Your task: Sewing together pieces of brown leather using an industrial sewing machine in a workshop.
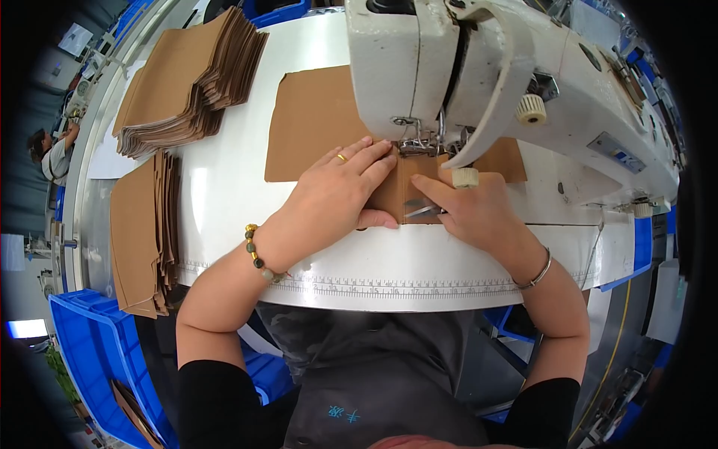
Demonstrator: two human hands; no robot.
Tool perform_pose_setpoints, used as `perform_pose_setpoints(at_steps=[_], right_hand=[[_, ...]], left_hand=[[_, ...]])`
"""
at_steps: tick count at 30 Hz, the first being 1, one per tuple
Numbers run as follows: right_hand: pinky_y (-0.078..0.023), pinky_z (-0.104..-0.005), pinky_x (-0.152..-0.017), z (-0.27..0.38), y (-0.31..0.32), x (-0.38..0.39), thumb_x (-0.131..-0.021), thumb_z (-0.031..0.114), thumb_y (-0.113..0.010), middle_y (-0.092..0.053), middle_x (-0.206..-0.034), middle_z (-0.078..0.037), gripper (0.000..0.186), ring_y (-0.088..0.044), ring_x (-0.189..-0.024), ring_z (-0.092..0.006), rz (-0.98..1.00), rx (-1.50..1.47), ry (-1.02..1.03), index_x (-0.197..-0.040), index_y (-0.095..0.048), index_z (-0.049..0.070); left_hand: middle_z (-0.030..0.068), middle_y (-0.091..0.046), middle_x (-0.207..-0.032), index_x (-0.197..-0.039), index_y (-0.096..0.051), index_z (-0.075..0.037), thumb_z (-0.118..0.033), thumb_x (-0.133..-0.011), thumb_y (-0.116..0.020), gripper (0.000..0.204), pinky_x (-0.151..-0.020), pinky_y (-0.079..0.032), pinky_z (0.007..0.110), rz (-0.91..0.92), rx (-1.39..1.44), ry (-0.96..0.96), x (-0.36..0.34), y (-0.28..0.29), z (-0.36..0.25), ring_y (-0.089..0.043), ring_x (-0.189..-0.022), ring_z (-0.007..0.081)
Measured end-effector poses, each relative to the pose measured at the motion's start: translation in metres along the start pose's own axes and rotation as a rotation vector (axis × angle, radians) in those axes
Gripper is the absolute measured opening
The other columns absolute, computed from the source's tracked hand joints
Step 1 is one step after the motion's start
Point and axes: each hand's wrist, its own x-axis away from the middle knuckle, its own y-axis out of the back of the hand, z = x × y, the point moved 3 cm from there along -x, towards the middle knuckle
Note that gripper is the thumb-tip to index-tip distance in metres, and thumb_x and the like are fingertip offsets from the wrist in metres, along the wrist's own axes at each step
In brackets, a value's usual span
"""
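A flat brown piece [387, 200] lies on the white sewing machine bed, its far end beneath the presser foot [419, 145]. My left hand [340, 188] rests flat on its left side, fingers stretched toward the foot and thumb at the near edge. On the piece's right side, my right hand [479, 206] presses an extended index finger down. Its other fingers are curled around small metal thread snips [425, 212], whose blades point left over the brown piece; the handles are hidden in the palm. Behind the left hand, a larger brown panel [307, 112] reaches under the machine head.
The white sewing machine [407, 67] stands over the far right of the table. Two stacks of brown pieces, a tall stack [179, 67] and a smaller stack [138, 232], lie at the left. A blue crate [105, 352] sits below the left edge. Another person [56, 157] is far left.
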Motion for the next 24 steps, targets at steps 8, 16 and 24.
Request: perform_pose_setpoints(at_steps=[8, 16, 24], right_hand=[[-0.052, -0.0340, -0.060, -0.012, -0.009, 0.000, -0.075, -0.002, -0.066, -0.069, -0.088, -0.009, 0.031, -0.064, -0.063, -0.0218, -0.100, -0.581, -0.186, -0.102, -0.076, 0.010], [-0.049, -0.0337, -0.055, -0.012, 0.016, 0.001, -0.071, -0.001, -0.069, -0.066, -0.077, -0.007, 0.028, -0.063, -0.060, -0.0217, -0.155, -0.595, 0.022, -0.096, -0.076, 0.009], [-0.049, -0.0378, -0.063, 0.027, 0.030, -0.004, -0.081, 0.013, -0.073, -0.065, -0.087, -0.009, 0.024, -0.067, -0.074, -0.0268, 0.086, -0.497, -0.045, -0.098, -0.056, 0.008]], left_hand=[[0.0137, -0.053, -0.145, -0.135, -0.056, 0.000, -0.056, -0.082, -0.065, 0.078, -0.111, -0.040, 0.040, -0.055, 0.002, -0.005, 0.003, -0.002, 0.001, -0.046, -0.138, 0.0320], [0.0114, -0.048, -0.152, -0.139, -0.053, -0.004, -0.048, -0.080, -0.072, 0.077, -0.113, -0.038, 0.046, -0.002, 0.030, 0.025, 0.040, 0.001, -0.003, -0.043, -0.141, 0.0317], [0.0072, -0.047, -0.153, -0.143, -0.052, -0.009, -0.052, -0.074, -0.073, 0.084, -0.114, -0.035, 0.054, 0.157, 0.132, 0.169, 0.124, 0.022, -0.051, -0.040, -0.144, 0.0309]])
